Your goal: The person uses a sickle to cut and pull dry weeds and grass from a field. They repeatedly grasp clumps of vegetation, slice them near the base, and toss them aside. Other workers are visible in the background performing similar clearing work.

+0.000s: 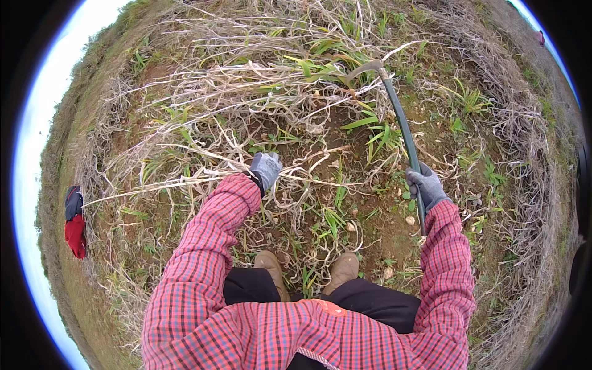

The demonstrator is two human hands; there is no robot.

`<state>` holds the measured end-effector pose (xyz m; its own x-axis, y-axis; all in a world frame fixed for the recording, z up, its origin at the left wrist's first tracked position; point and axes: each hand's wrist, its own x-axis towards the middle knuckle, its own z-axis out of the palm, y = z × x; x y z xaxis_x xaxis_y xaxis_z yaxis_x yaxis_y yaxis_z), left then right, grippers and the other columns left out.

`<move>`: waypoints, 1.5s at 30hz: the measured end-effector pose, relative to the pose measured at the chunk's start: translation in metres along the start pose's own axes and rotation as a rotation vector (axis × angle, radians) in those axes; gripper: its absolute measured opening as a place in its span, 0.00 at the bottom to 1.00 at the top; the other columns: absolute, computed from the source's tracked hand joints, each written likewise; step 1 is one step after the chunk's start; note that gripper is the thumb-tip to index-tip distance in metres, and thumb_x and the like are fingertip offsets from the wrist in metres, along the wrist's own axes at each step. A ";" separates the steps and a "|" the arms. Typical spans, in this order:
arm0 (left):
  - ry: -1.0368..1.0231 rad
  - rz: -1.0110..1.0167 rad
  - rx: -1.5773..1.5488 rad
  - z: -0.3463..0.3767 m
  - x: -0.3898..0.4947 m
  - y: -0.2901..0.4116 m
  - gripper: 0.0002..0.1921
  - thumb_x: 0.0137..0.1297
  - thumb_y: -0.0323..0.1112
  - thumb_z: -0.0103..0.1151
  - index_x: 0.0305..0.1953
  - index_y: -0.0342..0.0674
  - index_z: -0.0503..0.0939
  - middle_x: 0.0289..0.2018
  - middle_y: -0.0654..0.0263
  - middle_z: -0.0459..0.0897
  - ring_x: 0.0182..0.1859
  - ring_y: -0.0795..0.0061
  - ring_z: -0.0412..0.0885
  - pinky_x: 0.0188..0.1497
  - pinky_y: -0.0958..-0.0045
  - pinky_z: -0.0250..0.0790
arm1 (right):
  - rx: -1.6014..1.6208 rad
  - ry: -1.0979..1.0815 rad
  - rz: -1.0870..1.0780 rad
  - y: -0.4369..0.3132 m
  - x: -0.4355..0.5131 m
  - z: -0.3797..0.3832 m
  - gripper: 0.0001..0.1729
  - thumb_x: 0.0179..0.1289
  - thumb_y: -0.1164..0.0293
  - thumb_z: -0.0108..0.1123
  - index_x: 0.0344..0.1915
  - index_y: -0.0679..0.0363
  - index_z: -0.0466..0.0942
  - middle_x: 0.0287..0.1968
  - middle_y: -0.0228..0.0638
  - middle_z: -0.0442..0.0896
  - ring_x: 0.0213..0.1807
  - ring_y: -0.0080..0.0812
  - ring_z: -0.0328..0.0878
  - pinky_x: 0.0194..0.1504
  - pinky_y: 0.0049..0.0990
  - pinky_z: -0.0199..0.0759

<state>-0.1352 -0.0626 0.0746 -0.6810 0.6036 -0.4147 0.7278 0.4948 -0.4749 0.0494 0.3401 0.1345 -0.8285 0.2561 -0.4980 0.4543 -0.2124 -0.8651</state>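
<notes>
My left hand, in a grey glove, is closed around a bunch of dry, straw-coloured stalks. The stalks stick out on both sides of the fist, with long ends reaching to the left. My right hand, also gloved in grey, grips a sickle by its dark green handle. Its curved metal blade points left at the far end, among withered stems and green leaves. Part of the blade's tip blends into the plants.
Dry stalks and green weeds cover the brown soil. Several pale stones or clods lie near my right shoe. A person in red and dark clothing is at the far left. A small pink figure appears at the upper right.
</notes>
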 end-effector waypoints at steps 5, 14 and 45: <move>0.444 0.123 -0.066 -0.064 0.040 0.072 0.22 0.58 0.33 0.50 0.56 0.46 0.67 0.62 0.60 0.64 0.46 0.66 0.75 0.41 0.65 0.69 | -0.142 -0.027 0.047 -0.002 0.011 0.028 0.23 0.57 0.71 0.60 0.54 0.60 0.69 0.20 0.26 0.71 0.14 0.19 0.67 0.15 0.21 0.64; 0.364 -0.113 -0.091 -0.106 0.099 0.037 0.36 0.61 0.33 0.47 0.70 0.51 0.45 0.71 0.58 0.44 0.70 0.60 0.51 0.61 0.47 0.52 | -0.354 -0.031 0.126 0.048 -0.075 0.011 0.30 0.57 0.69 0.62 0.60 0.55 0.66 0.27 0.28 0.73 0.17 0.19 0.66 0.18 0.20 0.61; 0.041 0.075 -0.589 -0.073 0.056 0.073 0.11 0.56 0.35 0.50 0.40 0.47 0.80 0.35 0.59 0.84 0.40 0.60 0.82 0.40 0.59 0.72 | -0.670 0.286 0.423 0.199 -0.271 -0.069 0.23 0.56 0.61 0.62 0.50 0.59 0.74 0.37 0.37 0.82 0.37 0.31 0.78 0.42 0.29 0.71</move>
<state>-0.1136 0.0526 0.0730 -0.6305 0.6686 -0.3943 0.7047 0.7061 0.0704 0.3869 0.2931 0.0938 -0.4705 0.5292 -0.7060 0.8810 0.2372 -0.4093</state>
